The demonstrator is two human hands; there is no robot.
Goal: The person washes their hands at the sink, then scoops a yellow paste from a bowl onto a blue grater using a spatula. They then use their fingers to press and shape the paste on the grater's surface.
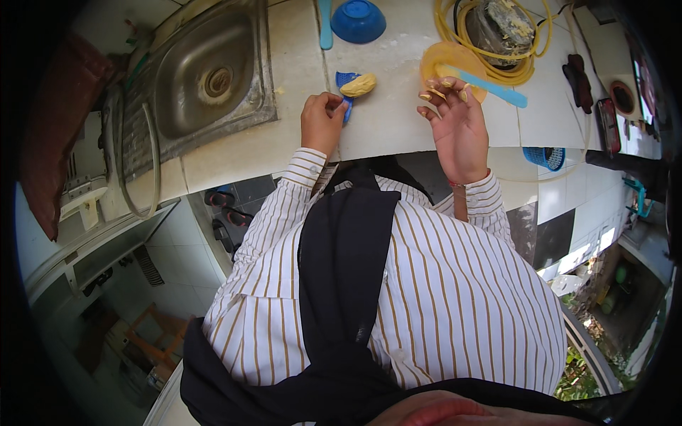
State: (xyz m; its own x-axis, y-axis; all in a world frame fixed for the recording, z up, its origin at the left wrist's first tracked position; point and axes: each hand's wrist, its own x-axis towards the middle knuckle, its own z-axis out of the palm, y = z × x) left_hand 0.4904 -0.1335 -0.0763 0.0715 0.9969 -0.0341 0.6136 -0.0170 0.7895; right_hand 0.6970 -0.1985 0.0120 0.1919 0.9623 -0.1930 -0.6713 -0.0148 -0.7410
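My left hand (322, 122) pinches the handle of a small blue plastic tool (346, 77) with a patterned, mesh-like head. On that head sits a smooth oval lump of yellow dough-like paste (359, 85). My right hand (458, 138) is palm up with its fingers apart and curled slightly; yellow paste sticks to the fingertips. Just beyond those fingers is a shallow yellow-orange bowl (435, 59), with paste in it. A light-blue spatula (497, 89) rests across the bowl, its handle pointing right.
An upturned blue bowl (359, 23) and another light-blue strip-like utensil (325, 27) lie at the counter's back. A metal sink (213, 53) is on the left. Coiled yellow hose (455, 28) surrounds a crusted grey object (501, 32) at back right. A blue basket (545, 158) stands beyond the counter's front edge.
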